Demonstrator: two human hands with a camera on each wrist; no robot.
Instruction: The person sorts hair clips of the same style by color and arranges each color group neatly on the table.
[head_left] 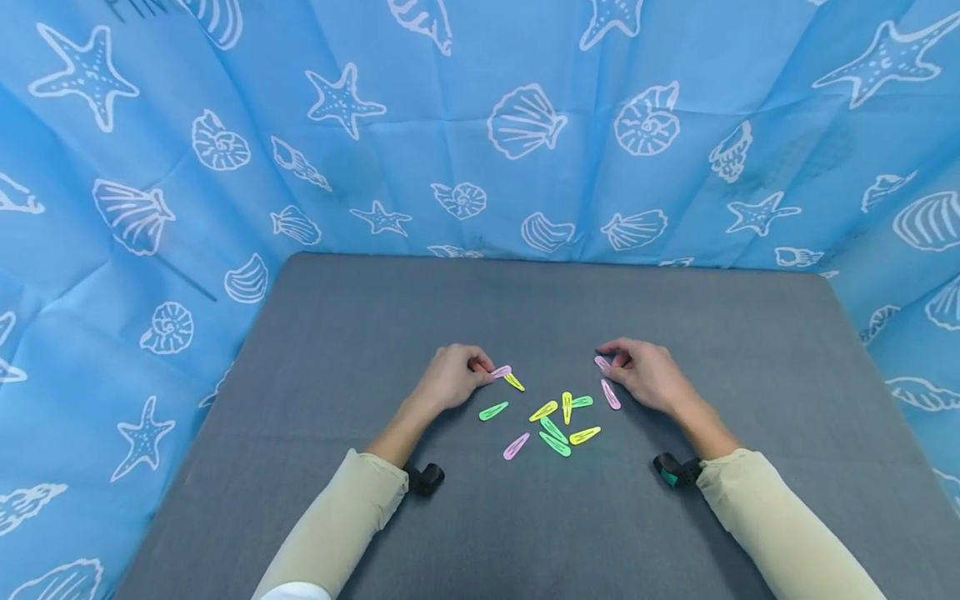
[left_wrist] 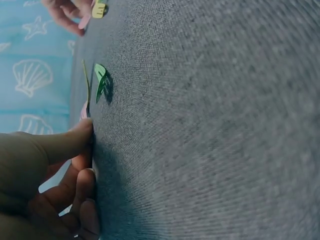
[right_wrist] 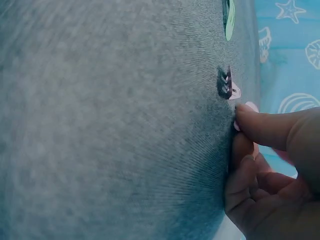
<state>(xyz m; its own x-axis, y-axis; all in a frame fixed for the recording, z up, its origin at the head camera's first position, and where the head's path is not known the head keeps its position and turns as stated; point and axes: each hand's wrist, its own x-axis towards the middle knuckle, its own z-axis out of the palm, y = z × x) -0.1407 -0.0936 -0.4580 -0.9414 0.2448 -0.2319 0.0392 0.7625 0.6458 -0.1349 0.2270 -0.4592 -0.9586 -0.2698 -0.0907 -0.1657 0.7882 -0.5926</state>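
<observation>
Between thumb and fingers my left hand point(head_left: 453, 377) pinches a pink hair clip point(head_left: 501, 372), low over the table. A yellow hair clip point(head_left: 514, 382) meets that pink one at its tip. On the other side, my right hand point(head_left: 649, 372) pinches another pink hair clip point(head_left: 602, 363), partly covered by the thumb in the right wrist view. Just below those fingers lies a pink hair clip point(head_left: 611, 395). Nearest the left hand on the cloth is a green hair clip point(head_left: 493, 411).
Several yellow and green hair clips point(head_left: 555, 444) lie loosely grouped between the hands, some overlapping. A lone pink clip point(head_left: 516, 447) sits at the group's near left. The grey cloth-covered table point(head_left: 360, 317) ends at a blue curtain point(head_left: 420, 150) printed with shells and starfish.
</observation>
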